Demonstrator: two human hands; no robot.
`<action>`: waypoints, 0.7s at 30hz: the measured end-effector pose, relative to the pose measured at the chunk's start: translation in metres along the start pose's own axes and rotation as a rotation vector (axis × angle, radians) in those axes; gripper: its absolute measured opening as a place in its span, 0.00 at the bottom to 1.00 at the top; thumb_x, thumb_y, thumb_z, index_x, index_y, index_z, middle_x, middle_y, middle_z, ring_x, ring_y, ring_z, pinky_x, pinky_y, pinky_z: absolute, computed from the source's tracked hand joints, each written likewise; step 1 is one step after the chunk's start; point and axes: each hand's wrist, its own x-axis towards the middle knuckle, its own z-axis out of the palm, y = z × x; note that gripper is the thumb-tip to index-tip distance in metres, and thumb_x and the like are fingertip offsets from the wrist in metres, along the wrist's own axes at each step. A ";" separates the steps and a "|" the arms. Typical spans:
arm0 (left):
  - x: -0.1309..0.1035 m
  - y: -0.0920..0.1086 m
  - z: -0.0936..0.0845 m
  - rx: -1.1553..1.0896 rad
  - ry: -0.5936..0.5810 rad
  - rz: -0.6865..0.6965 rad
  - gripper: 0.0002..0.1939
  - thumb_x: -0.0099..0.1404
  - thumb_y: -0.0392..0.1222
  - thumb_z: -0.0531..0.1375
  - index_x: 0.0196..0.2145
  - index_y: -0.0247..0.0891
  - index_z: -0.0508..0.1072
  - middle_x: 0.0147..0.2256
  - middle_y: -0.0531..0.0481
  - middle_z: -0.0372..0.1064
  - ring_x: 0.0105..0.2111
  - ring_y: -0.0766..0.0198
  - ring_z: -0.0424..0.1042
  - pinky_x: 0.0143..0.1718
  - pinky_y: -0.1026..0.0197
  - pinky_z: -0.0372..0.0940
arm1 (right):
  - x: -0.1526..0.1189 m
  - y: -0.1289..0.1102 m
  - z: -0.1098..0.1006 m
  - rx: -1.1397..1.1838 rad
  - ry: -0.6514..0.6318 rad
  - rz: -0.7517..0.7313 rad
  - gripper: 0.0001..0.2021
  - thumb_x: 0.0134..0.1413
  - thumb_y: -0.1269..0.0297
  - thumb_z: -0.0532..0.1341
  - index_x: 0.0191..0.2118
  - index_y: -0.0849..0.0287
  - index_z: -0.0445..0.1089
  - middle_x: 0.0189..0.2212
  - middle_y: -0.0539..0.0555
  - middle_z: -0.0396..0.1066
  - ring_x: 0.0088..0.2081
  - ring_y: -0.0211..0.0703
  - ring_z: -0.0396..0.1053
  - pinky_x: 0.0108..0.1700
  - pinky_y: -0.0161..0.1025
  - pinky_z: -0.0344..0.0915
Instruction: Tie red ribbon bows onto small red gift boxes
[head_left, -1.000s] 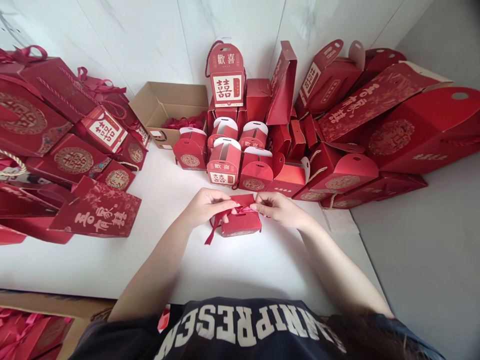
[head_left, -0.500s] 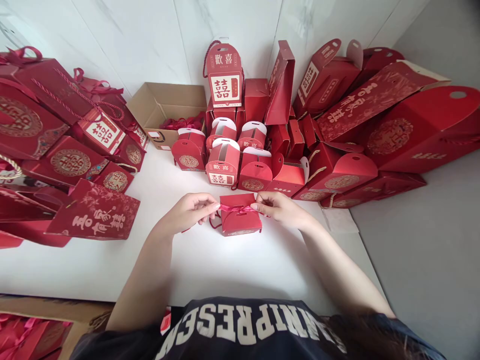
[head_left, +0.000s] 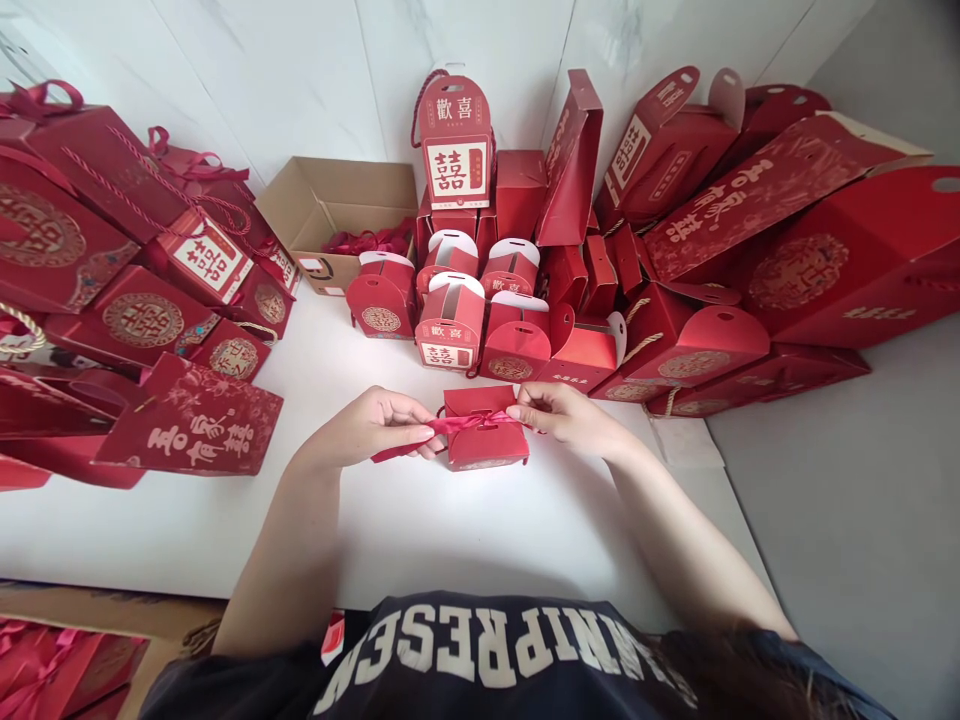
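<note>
In front of me on the white table lies a small red gift box [head_left: 487, 447], its top folded down. A pink-red ribbon [head_left: 480, 421] crosses the top and is knotted near the middle. To the left of the box, my left hand [head_left: 386, 425] pinches one side of the ribbon between thumb and fingers, and a loose tail hangs below. My right hand [head_left: 559, 415] pinches the ribbon's other side at the box's right edge. Both hands are closed, and the ribbon is stretched between them. A dark red cord shows by the box's left side, partly hidden by my fingers.
Several small red boxes [head_left: 450, 325] stand upright behind the gift box. A cardboard carton [head_left: 289, 205] holding ribbons is at the back. Larger red boxes crowd the left [head_left: 142, 315] and right [head_left: 810, 270]. Another carton [head_left: 169, 640] stands below the table's front left edge.
My left hand has slid slightly down and left along the ribbon, so a longer tail shows beneath it. My right hand keeps its pinch. The whole view has shifted slightly.
</note>
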 end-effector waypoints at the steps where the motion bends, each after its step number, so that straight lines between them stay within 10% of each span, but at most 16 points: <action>1: 0.000 0.000 0.000 -0.004 -0.013 0.005 0.12 0.64 0.44 0.64 0.41 0.35 0.80 0.37 0.41 0.80 0.34 0.60 0.79 0.32 0.64 0.70 | 0.000 0.000 0.000 -0.001 0.000 0.001 0.21 0.59 0.45 0.60 0.27 0.57 0.57 0.23 0.44 0.53 0.26 0.36 0.50 0.29 0.35 0.49; 9: 0.000 -0.001 0.001 -0.076 -0.061 -0.001 0.10 0.61 0.44 0.67 0.34 0.33 0.81 0.31 0.42 0.80 0.29 0.60 0.78 0.26 0.65 0.70 | 0.000 0.003 0.000 0.004 -0.006 0.002 0.21 0.59 0.46 0.60 0.27 0.57 0.57 0.23 0.44 0.53 0.26 0.35 0.50 0.29 0.35 0.49; 21: 0.024 -0.003 0.025 -0.560 0.258 0.150 0.15 0.56 0.47 0.70 0.24 0.31 0.77 0.17 0.54 0.64 0.17 0.76 0.59 0.20 0.71 0.57 | 0.000 0.001 0.001 0.017 -0.007 -0.005 0.21 0.60 0.45 0.60 0.27 0.57 0.57 0.23 0.45 0.53 0.26 0.35 0.50 0.29 0.35 0.48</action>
